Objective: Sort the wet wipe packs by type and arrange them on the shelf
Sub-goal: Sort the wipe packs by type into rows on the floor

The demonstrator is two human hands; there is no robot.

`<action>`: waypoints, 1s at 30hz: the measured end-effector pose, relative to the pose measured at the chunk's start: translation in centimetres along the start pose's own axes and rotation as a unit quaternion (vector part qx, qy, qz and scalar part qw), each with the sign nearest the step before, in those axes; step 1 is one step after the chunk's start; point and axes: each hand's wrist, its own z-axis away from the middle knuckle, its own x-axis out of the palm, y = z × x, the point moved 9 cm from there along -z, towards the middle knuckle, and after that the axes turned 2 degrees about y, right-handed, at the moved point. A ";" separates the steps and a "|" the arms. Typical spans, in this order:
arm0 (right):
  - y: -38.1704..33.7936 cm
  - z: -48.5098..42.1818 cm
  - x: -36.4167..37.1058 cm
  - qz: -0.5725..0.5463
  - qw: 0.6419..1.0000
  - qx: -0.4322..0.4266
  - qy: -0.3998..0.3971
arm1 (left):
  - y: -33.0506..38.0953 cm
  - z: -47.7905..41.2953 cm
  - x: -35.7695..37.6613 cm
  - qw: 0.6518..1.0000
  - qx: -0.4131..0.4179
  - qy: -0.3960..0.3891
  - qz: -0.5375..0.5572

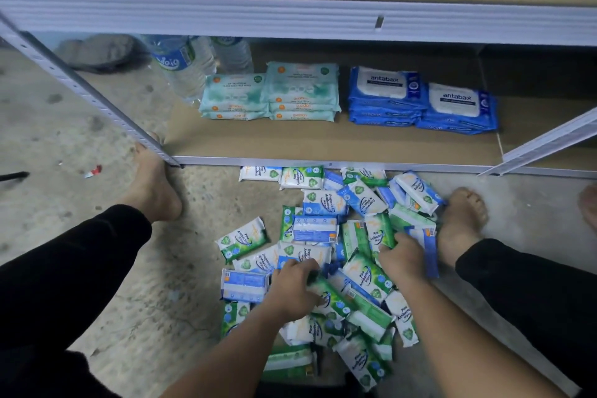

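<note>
**Wipe sorting, elbow-deep in the pile**

The metal shelf (323, 142) runs across the view from 9 to 3 o'clock. Its bottom board already has two kinds on it: teal packs (300, 84) in two stacks at 12, and blue antabax packs (384, 90) in two stacks just beside them at 1. Two water bottles (184, 68) sit at 11, right next to the teal ones.

I'm barefoot on the concrete floor (80, 145). My left foot (151, 184) is at 9 by the shelf post, and my right foot (462, 220) is at 3, touching the edge of the heap.

The pile of small wipe packs (323, 200) lies between my feet, from the shelf lip down to 6, green Pine and blue Fragrance Free all jumbled together.

My left hand (294, 287) is at 6, fingers curled over a green Pine pack (329, 294) with the thumb against it. My right hand (400, 255) is at 4, fingers bent down into the pile. A blue pack (428, 252) stands on edge against it, and honestly I can't tell if I'm gripping it.
</note>
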 end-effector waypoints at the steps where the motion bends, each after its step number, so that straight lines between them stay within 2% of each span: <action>1: -0.3 0.3 -0.6 -0.020 1.000 0.003 0.007 | 0.0 0.1 -0.6 0.999 -0.010 -0.005 0.040; 6: -3.1 2.7 -4.0 -0.146 0.989 0.020 0.022 | 0.5 2.0 -5.4 0.982 -0.013 0.057 0.179; 12: -7.8 7.1 -5.4 -0.260 0.963 0.003 -0.067 | 0.2 5.4 -10.5 0.911 -0.039 0.140 0.386; 14: -8.6 8.4 -5.7 -0.297 0.953 0.015 -0.067 | -0.1 6.3 -11.1 0.864 -0.054 0.143 0.480; 17: -9.8 10.3 -5.4 -0.400 0.912 0.038 -0.088 | 0.8 6.9 -11.4 0.763 -0.065 0.089 0.636; 19: -10.9 11.0 -5.2 -0.447 0.888 0.044 -0.100 | 1.7 7.4 -12.1 0.715 -0.073 0.060 0.693; 21: -12.1 11.3 -5.0 -0.486 0.866 0.048 -0.107 | 2.2 7.6 -13.1 0.717 -0.070 0.027 0.693; 23: -13.5 11.5 -5.0 -0.520 0.845 0.051 -0.116 | 2.0 7.5 -14.1 0.734 -0.054 -0.005 0.677; 25: -15.2 11.4 -5.1 -0.549 0.826 0.051 -0.118 | 0.5 6.7 -15.1 0.771 -0.054 -0.021 0.634; 27: -16.8 10.9 -5.1 -0.582 0.803 0.053 -0.119 | -1.4 5.5 -17.1 0.823 -0.056 0.016 0.565; 28: -17.7 10.4 -5.1 -0.593 0.794 0.055 -0.120 | -2.2 4.9 -18.4 0.836 -0.054 0.042 0.544; 30: -19.6 9.4 -4.8 -0.602 0.787 0.056 -0.123 | -3.6 3.9 -21.1 0.841 -0.058 0.095 0.530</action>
